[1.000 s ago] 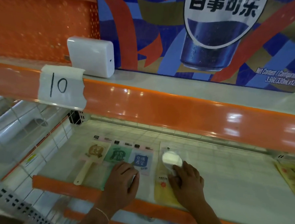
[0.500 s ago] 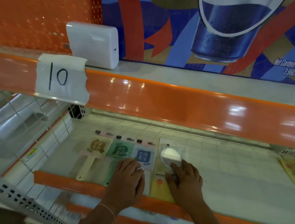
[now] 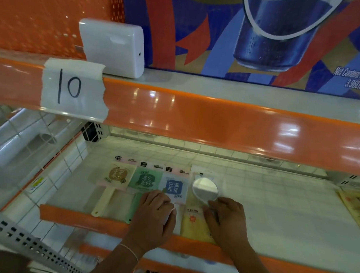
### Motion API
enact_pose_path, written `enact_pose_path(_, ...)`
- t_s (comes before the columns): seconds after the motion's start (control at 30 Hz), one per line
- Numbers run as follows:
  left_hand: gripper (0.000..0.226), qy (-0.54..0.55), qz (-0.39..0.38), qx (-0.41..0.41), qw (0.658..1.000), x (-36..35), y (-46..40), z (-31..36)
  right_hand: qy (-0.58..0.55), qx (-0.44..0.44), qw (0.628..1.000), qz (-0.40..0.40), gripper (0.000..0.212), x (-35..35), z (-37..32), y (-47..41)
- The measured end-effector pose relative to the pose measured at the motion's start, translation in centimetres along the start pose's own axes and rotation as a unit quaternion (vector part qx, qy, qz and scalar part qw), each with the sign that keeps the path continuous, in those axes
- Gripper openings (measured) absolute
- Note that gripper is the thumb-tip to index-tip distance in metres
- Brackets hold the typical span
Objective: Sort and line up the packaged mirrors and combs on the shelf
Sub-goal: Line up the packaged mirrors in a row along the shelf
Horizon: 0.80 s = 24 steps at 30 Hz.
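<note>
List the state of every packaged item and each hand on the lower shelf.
Beige mirror pack: flat, leftmost in row.
Green mirror pack: flat, overlapping the beige one's edge.
Blue mirror pack: flat, lower part under the left hand.
Round mirror pack: flat, beside the blue one.
Left hand: resting on blue pack.
Right hand: touching round mirror pack.
</note>
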<state>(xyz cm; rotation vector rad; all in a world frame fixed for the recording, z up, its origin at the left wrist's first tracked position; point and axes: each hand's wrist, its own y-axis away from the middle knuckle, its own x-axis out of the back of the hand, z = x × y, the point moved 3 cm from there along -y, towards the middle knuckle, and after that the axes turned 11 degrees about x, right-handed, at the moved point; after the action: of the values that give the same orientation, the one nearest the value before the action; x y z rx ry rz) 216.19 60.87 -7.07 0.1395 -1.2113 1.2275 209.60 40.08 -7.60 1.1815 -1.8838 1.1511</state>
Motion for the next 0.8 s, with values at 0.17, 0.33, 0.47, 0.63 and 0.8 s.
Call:
enact_pose_path(0.17, 0.024, 0.011, -0.011, 0.003, 1.000, -0.1, 0.1, -0.4, -0.152, -0.109, 0.982, 0.036, 0.016, 1.3, 0.8, 0.4)
enact_pose_path(0.33, 0.025, 0.032, -0.026, 0.025, 0.999, 0.0, 0.0, -0.4, -0.315, -0.243, 0.913, 0.090, 0.022, 2.8, 1.6, 1.0)
enact_pose_path(0.47, 0.020, 0.062, -0.040, 0.034, 0.997, 0.0, -0.7, 1.5, -0.441, -0.290, 0.847, 0.073, 0.019, 4.3, 2.4, 0.9)
enact_pose_path(0.63, 0.022, 0.087, -0.066, 0.026, 0.994, -2.6, -3.7, 8.7, -0.515, -0.311, 0.795, 0.077, 0.013, 7.0, 6.0, 1.2)
enact_pose_path(0.8, 0.032, 0.099, -0.155, 0.018, 0.983, -8.3, -6.9, 17.0, -0.387, -0.286, 0.871, 0.097, 0.015, 11.6, 12.7, 3.2)
